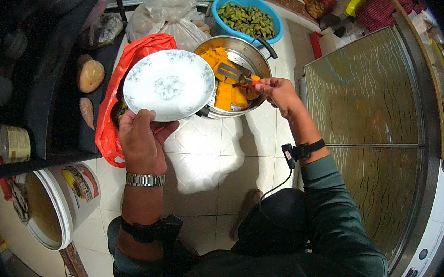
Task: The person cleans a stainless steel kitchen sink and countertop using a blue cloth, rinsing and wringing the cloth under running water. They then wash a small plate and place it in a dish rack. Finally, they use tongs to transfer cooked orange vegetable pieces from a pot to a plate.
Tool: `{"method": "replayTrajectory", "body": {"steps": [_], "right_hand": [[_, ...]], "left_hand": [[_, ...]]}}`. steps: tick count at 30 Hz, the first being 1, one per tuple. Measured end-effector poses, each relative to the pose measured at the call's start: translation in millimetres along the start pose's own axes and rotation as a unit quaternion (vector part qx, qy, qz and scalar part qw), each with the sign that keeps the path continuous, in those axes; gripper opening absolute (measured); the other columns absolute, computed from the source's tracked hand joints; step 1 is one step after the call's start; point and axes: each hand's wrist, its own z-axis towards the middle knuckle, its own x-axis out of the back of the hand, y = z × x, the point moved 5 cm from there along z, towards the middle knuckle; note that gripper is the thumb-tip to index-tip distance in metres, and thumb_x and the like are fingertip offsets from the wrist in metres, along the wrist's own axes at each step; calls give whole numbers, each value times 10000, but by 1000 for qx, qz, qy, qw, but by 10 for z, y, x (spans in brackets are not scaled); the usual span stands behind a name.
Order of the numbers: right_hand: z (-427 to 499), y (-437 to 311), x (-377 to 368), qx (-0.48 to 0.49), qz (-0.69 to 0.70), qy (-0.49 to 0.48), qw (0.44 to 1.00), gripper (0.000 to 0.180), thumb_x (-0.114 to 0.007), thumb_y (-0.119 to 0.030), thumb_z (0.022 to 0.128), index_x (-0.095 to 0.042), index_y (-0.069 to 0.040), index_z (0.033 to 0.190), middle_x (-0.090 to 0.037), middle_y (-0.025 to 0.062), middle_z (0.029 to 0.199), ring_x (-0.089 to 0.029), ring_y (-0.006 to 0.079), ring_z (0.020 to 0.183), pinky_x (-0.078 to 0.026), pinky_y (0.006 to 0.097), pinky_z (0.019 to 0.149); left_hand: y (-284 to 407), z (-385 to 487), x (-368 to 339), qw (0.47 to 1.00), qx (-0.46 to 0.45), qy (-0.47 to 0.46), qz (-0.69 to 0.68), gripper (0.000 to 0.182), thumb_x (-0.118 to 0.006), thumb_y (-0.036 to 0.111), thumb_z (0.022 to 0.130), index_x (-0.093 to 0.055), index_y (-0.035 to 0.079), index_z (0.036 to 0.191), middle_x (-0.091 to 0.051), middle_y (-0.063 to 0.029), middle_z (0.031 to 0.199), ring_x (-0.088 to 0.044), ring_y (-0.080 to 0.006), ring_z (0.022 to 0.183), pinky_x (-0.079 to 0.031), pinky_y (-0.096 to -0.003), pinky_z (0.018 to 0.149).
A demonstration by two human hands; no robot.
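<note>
My left hand (141,139) grips the near rim of a white oval-looking plate (192,95) with a grey floral pattern. The plate's face is bare, and its right edge overlaps a stainless-steel steamer pot (261,69) with black handles. Thick orange pieces of what looks like pumpkin (224,94) lie on the pot's perforated bottom. Over them, my right hand (279,94) holds a slotted kitchen turner (232,72) by its handle, which shows red near my fingers. The turner's head rests on or just above the pieces; I cannot tell which.
Behind the pot stands a blue basin (279,26) of green pods or water caltrops. A red plastic bag (107,136) lies left of the plate, below a black shelf (58,121). A bucket of cloudy liquid (79,202) stands lower left; a glass-panelled cabinet (360,94) flanks the right.
</note>
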Motion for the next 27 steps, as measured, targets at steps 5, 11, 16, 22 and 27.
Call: {"method": "replayTrajectory", "body": {"steps": [5, 11, 16, 22, 27], "right_hand": [[-97, -47, 184, 6, 41, -6, 999, 300, -869, -179, 1002, -791, -5, 1234, -798, 15, 924, -481, 40, 590, -360, 221, 512], [-386, -306, 455, 23, 61, 5, 998, 298, -815, -210, 1041, -794, -19, 1268, -818, 30, 1006, -448, 19, 587, -315, 210, 503], [-838, -781, 476, 71, 114, -22, 991, 297, -796, -187, 1056, -783, -20, 1301, -824, 48, 1059, -419, 3, 566, -287, 200, 489], [-1123, -1231, 24, 100, 74, -105, 987, 355, -815, -140, 1029, -766, 15, 1345, -830, 54, 1024, -462, -7, 596, -306, 187, 503], [-1068, -1375, -280, 100, -5, -133, 986, 403, -851, -125, 1005, -757, 40, 1361, -816, 16, 1026, -529, -3, 678, -378, 185, 579]], "left_hand": [[-46, 27, -11, 1000, 6, 1, -8, 417, -636, 61, 997, -537, -56, 1384, -742, -219, 1209, -810, -297, 972, -749, -448, 797], [-77, -3, -16, 999, 24, 22, 19, 432, -591, 31, 1002, -538, -52, 1422, -739, -209, 1215, -808, -292, 962, -755, -426, 773], [-51, 19, -19, 996, 58, 10, 63, 478, -589, -2, 991, -533, -49, 1464, -704, -214, 1290, -802, -293, 972, -760, -423, 755], [-68, 66, -38, 991, 106, -8, 83, 519, -593, -27, 980, -526, -58, 1494, -685, -217, 1344, -805, -316, 1021, -761, -454, 772], [-40, 35, -45, 988, 130, -26, 75, 550, -587, -41, 970, -520, -55, 1516, -696, -224, 1331, -809, -342, 1054, -755, -484, 799]]}}
